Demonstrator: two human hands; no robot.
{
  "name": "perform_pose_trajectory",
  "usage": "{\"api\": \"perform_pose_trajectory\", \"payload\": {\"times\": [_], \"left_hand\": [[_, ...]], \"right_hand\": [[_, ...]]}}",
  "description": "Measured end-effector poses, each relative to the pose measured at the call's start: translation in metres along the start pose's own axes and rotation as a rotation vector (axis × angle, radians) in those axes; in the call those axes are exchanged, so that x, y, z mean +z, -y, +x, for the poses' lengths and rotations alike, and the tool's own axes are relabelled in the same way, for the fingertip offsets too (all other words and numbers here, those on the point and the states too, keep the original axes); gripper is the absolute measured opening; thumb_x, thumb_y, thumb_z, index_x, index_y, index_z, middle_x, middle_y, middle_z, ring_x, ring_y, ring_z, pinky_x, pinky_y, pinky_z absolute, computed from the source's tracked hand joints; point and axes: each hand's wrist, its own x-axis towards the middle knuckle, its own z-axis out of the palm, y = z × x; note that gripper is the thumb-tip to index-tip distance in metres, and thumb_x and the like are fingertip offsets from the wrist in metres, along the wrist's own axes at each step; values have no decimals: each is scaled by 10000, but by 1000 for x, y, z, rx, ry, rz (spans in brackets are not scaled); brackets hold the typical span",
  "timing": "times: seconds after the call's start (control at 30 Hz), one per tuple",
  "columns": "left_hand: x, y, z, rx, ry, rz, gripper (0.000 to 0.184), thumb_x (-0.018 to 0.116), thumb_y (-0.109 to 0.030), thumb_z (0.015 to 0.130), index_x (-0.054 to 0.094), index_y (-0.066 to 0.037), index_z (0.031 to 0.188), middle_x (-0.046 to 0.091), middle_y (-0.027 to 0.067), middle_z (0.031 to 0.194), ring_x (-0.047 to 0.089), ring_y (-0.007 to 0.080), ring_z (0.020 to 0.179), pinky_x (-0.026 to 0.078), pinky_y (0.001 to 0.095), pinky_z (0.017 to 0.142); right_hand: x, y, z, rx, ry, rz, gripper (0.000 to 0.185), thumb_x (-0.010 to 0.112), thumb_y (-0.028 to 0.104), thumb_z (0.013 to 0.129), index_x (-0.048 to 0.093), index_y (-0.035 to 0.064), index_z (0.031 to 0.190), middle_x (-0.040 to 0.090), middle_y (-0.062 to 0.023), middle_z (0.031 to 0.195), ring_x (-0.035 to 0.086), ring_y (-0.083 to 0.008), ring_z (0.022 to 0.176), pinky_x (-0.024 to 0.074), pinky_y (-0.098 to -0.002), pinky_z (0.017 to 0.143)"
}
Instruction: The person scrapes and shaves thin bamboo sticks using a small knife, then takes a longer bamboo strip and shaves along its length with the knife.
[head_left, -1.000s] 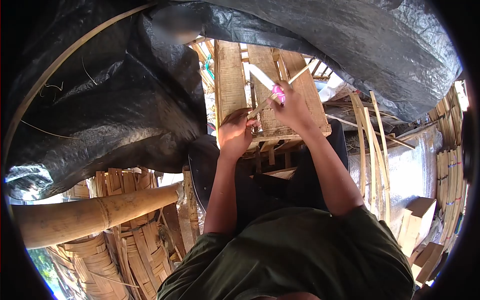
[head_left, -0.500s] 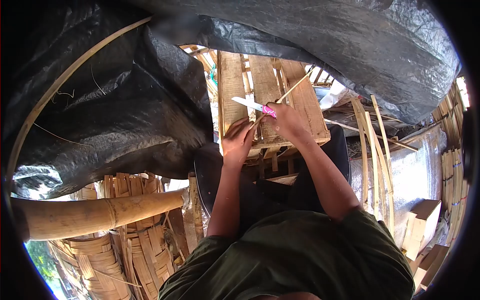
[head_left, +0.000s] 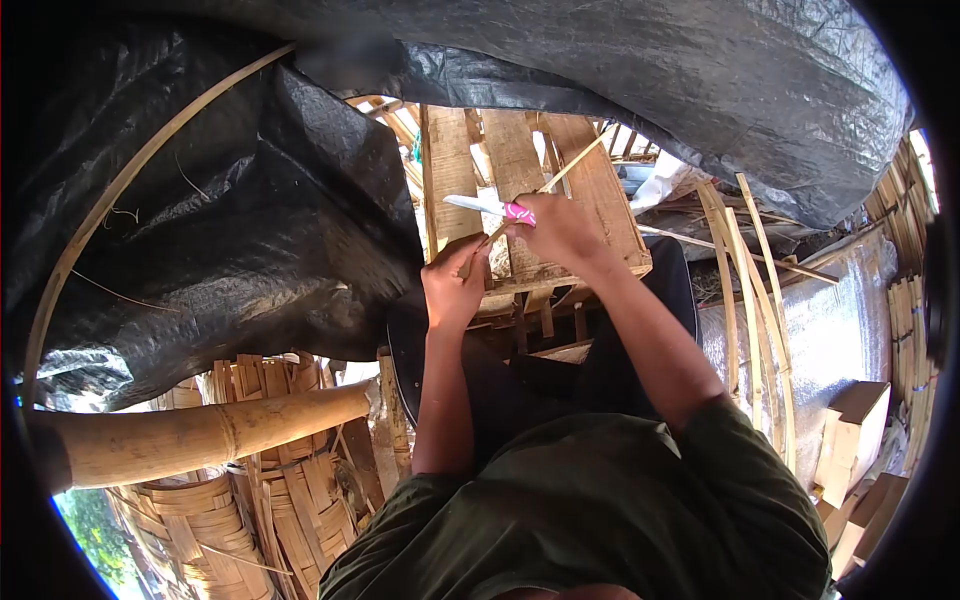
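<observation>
My right hand [head_left: 558, 232] is closed on the pink-patterned handle of a knife [head_left: 472, 203], whose pale blade points left. A thin bamboo strip [head_left: 578, 160] runs slantwise under that hand, its far end up to the right. The fingers of my left hand [head_left: 456, 283] are pinched around the strip's near end. Both hands are close together above a slatted wooden bench [head_left: 520, 150], and the blade is just beyond my left fingers. My right hand covers the place where knife and strip meet.
Black plastic sheeting [head_left: 240, 240] hangs left and overhead. A thick bamboo pole [head_left: 220, 425] lies at lower left, above woven bamboo baskets [head_left: 190, 520]. Long bamboo strips [head_left: 745, 290] lean at right, near wooden blocks [head_left: 850, 430]. A bent strip [head_left: 110, 190] arcs at left.
Both hands appear slightly further left in view, with the knife and strip; the whole view has shifted a little too. The grips stay the same.
</observation>
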Motion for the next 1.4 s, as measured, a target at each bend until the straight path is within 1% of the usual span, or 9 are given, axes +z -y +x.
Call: {"api": "perform_pose_trajectory", "payload": {"times": [0.2,0.27,0.33,0.53,0.73,1.03,1.2,1.33,1.4], "left_hand": [[14,16,-9,-110,-77,17,187,732,-104,912,739,-40,1087,752,147,971,738,238,867,555,319,798],[15,21,-7,-177,-65,28,209,708,-146,955,738,-37,1131,727,62,821,629,88,740,532,298,711],[17,24,-5,-125,-68,33,206,682,-171,975,738,-46,1129,743,67,841,642,90,725,526,296,677],[25,19,-2,167,-83,236,135,671,-139,952,740,-43,1017,758,116,927,716,302,788,562,387,732],[23,18,-4,267,-12,296,136,758,-141,867,744,-42,960,761,122,1005,729,312,889,503,482,1030],[14,25,-8,298,266,366,167,743,-226,855,738,-76,929,741,77,894,711,283,762,583,382,765],[12,20,-8,371,269,409,173,729,-242,876,739,-81,938,737,67,874,721,253,822,458,402,1107],[12,17,-9,386,189,369,133,758,-199,862,735,-69,868,733,66,853,711,235,795,538,364,968],[11,17,-10,329,293,391,158,732,-229,878,741,-74,905,746,79,920,723,213,986,424,414,1150]], "right_hand": [[-93,23,28,14,163,-255,272,633,323,990,669,73,1091,695,-157,819,686,-305,745,530,-463,695],[-99,5,33,-10,109,-199,251,616,293,999,666,70,1103,691,-157,817,686,-286,740,519,-464,685],[-104,-2,30,-47,58,-151,231,599,262,1008,662,68,1116,688,-157,815,686,-268,734,509,-465,674],[-45,-37,8,54,2,52,208,534,162,1019,643,-13,1045,663,-237,842,654,-380,736,488,-459,686],[-18,-46,20,171,-21,-82,372,570,300,1010,678,-33,887,663,-270,770,670,-445,743,506,-500,676],[-13,-40,7,140,36,-206,371,559,282,1004,693,-35,867,672,-275,764,680,-452,735,542,-526,699],[6,-38,-5,208,-141,-147,341,562,245,1001,690,-35,856,662,-273,724,677,-455,718,542,-536,668],[9,-41,-7,227,-123,-143,369,553,263,1007,689,-33,834,661,-276,719,674,-467,712,545,-537,667],[9,-41,-10,183,-159,-154,375,549,259,1004,687,-33,813,666,-272,720,676,-471,707,553,-533,668]]}}
